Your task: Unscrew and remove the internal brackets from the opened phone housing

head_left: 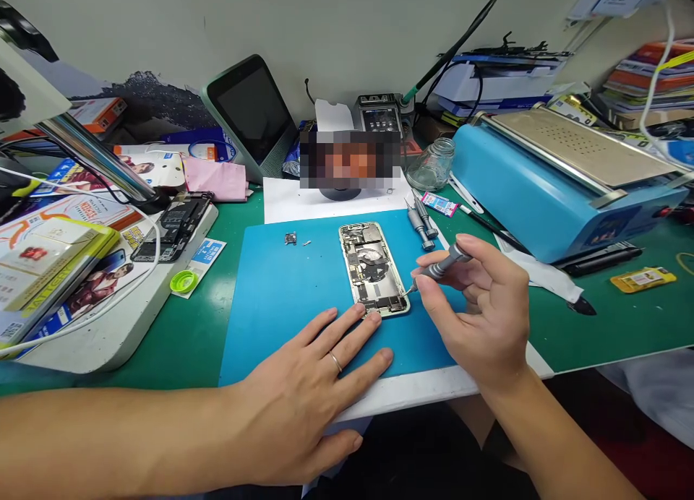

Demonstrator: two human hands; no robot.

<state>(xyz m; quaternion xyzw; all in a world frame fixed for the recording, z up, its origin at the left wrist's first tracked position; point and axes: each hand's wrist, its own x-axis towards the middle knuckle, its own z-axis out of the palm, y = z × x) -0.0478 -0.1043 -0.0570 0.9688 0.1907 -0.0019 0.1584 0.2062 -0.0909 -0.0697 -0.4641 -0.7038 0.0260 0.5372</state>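
Observation:
An opened phone (374, 269) with its inner parts showing lies on a blue mat (282, 298). My left hand (325, 370) rests palm down, fingers spread, with two fingertips at the phone's lower edge. A small grey screwdriver (445, 263) is pinched between the thumb and fingers of my right hand (482, 305). It leans, and its tip is at the phone's lower right corner; whether it sits on a screw is too small to tell. Left of the phone, a small dark part (290, 238) and a tiny light piece (306, 243) lie on the mat.
Two more screwdrivers (420, 224) lie beyond the phone, near a glass jar (432, 165). A blue machine (520, 189) stands at right. At left are a white box-like base (135, 326) and a metal lamp post (97, 157). A tilted screen (252, 110) stands behind.

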